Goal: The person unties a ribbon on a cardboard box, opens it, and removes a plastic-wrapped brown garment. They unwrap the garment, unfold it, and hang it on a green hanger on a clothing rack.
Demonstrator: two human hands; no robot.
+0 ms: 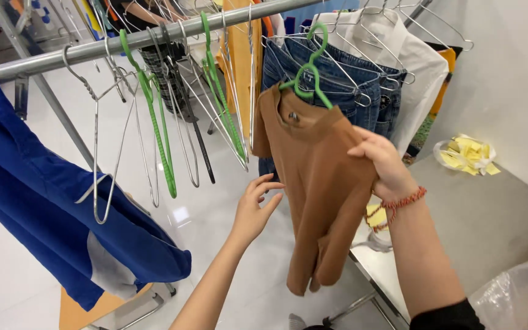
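A brown garment point(319, 183) hangs on a green hanger point(310, 73), held up just below the metal clothes rail point(154, 38). My right hand point(381, 164), with a red braided bracelet at the wrist, grips the garment's right shoulder. My left hand point(255, 208) is open with fingers spread, just left of the garment's edge and not clearly touching it. The hanger's hook sits in front of blue jeans point(337, 79) on the rail.
Several empty wire and green hangers point(166, 122) hang on the rail. A blue garment point(44, 195) hangs at left. A white shirt point(417, 67) hangs at right. A grey table point(490, 214) holds a bag of yellow pieces point(467, 154) and a clear plastic bag point(520, 293).
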